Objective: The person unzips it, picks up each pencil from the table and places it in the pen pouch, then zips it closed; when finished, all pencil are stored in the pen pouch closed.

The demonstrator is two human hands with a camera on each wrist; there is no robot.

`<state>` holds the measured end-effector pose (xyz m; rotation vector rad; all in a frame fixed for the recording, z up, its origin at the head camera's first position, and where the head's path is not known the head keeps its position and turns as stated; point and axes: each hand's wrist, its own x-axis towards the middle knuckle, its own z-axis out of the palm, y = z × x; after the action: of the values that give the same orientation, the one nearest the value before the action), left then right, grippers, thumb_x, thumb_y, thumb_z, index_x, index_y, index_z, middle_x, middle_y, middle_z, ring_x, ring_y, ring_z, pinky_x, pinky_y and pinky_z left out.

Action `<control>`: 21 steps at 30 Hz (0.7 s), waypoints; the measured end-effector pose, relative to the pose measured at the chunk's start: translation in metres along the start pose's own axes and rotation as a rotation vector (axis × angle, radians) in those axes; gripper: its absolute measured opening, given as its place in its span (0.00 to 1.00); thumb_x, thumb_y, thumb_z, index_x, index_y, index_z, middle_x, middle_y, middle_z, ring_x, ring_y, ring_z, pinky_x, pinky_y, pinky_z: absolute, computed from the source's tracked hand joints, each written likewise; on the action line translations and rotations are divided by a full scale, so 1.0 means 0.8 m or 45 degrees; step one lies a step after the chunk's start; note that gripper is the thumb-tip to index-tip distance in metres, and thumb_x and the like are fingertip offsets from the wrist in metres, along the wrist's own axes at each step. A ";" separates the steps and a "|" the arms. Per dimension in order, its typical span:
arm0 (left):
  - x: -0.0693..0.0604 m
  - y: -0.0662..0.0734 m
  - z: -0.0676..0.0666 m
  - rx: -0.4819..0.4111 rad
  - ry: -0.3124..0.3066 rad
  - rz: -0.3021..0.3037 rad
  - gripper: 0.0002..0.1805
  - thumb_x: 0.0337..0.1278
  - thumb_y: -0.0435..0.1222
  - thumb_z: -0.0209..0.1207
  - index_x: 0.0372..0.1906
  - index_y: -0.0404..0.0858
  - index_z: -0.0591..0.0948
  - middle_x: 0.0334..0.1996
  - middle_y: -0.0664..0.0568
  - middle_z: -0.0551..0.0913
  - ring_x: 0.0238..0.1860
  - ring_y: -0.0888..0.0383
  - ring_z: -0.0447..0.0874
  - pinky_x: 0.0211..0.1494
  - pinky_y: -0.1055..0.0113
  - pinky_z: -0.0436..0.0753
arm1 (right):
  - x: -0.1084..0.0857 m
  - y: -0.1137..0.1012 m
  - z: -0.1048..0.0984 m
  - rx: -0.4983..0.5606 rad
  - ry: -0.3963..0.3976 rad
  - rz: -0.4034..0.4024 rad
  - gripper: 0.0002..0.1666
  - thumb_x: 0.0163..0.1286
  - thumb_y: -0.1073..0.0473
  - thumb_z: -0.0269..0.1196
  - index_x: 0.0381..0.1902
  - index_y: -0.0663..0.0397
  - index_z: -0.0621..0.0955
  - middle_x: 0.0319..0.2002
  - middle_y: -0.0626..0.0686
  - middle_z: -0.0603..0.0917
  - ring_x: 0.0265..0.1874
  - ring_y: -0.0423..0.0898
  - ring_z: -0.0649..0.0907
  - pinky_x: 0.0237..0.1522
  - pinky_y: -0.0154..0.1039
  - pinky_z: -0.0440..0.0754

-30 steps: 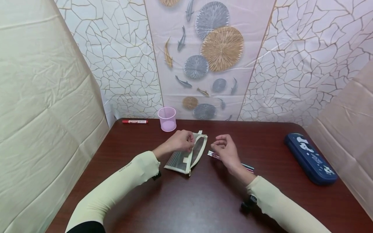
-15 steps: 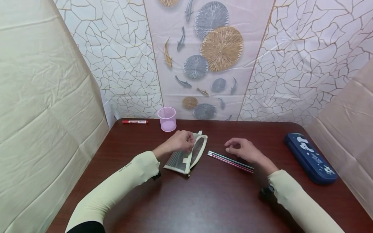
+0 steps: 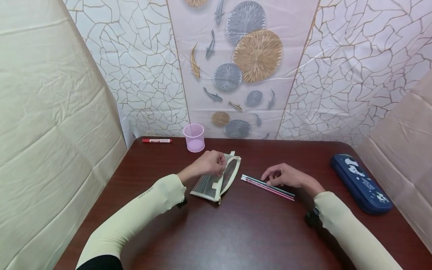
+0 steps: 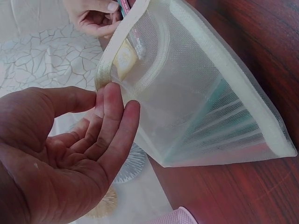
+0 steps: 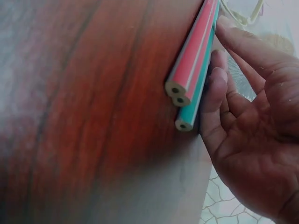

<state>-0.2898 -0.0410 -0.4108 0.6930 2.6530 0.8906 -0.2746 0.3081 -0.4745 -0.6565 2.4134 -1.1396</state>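
Observation:
My left hand (image 3: 212,164) pinches the open zip edge of a cream mesh pencil pouch (image 3: 206,188) between thumb and fingertips. Through the mesh (image 4: 187,88) in the left wrist view, a green strip and several pale and reddish stripes show, too blurred to identify. On the table to the pouch's right lie two pink pencils (image 3: 270,190) and a green pencil (image 3: 253,179), side by side. My right hand (image 3: 287,176) is at the green pencil's far side, fingers loosely bent. In the right wrist view its fingertips are beside the green pencil (image 5: 189,112); contact is unclear.
A pink mesh cup (image 3: 194,140) stands behind the pouch, with a red marker (image 3: 156,141) to its left by the table's back edge. A dark blue pencil case (image 3: 361,183) lies at the right. Patterned cloth (image 3: 148,75) hangs behind the table.
My right hand moved rightward off the pencils, then lowered toward their far side. The left hand and pouch stayed in place.

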 end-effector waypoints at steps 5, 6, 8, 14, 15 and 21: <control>0.002 0.001 -0.001 0.013 0.006 0.001 0.03 0.67 0.33 0.62 0.35 0.41 0.83 0.22 0.54 0.89 0.25 0.61 0.91 0.31 0.72 0.83 | 0.001 -0.004 -0.001 -0.016 -0.020 -0.021 0.12 0.70 0.61 0.72 0.50 0.55 0.89 0.29 0.63 0.83 0.24 0.51 0.78 0.24 0.38 0.79; 0.002 0.001 -0.001 0.012 0.006 0.000 0.03 0.67 0.33 0.62 0.35 0.41 0.83 0.22 0.54 0.89 0.25 0.61 0.91 0.31 0.72 0.83 | 0.001 -0.004 -0.001 -0.021 -0.020 -0.021 0.12 0.70 0.61 0.72 0.50 0.55 0.89 0.29 0.62 0.82 0.24 0.51 0.78 0.24 0.38 0.79; 0.001 0.002 -0.001 0.011 0.005 0.000 0.03 0.66 0.33 0.62 0.35 0.41 0.83 0.22 0.54 0.89 0.25 0.60 0.91 0.31 0.72 0.82 | 0.001 -0.003 -0.001 -0.033 -0.020 -0.021 0.12 0.71 0.61 0.71 0.51 0.53 0.89 0.29 0.60 0.82 0.23 0.49 0.79 0.24 0.38 0.80; 0.001 0.001 -0.002 0.017 -0.006 0.003 0.03 0.67 0.33 0.62 0.35 0.41 0.83 0.22 0.54 0.89 0.26 0.59 0.92 0.32 0.72 0.83 | 0.001 -0.007 -0.001 -0.120 -0.015 -0.032 0.15 0.70 0.68 0.68 0.52 0.51 0.88 0.33 0.56 0.85 0.29 0.46 0.81 0.28 0.36 0.81; 0.001 0.001 -0.002 0.019 -0.009 0.004 0.03 0.66 0.33 0.62 0.35 0.41 0.83 0.22 0.54 0.89 0.26 0.59 0.92 0.32 0.72 0.83 | 0.001 -0.009 -0.001 -0.140 -0.014 -0.029 0.16 0.69 0.69 0.68 0.52 0.50 0.88 0.34 0.56 0.85 0.29 0.46 0.81 0.29 0.36 0.81; 0.002 -0.002 0.001 0.021 -0.022 0.016 0.03 0.65 0.32 0.62 0.35 0.41 0.83 0.22 0.54 0.89 0.28 0.57 0.93 0.32 0.72 0.83 | 0.002 -0.020 -0.001 -0.320 0.030 0.014 0.17 0.66 0.70 0.70 0.49 0.46 0.88 0.34 0.50 0.86 0.32 0.45 0.83 0.34 0.35 0.81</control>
<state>-0.2913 -0.0409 -0.4122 0.7191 2.6464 0.8625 -0.2723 0.2988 -0.4620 -0.7081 2.6013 -0.8507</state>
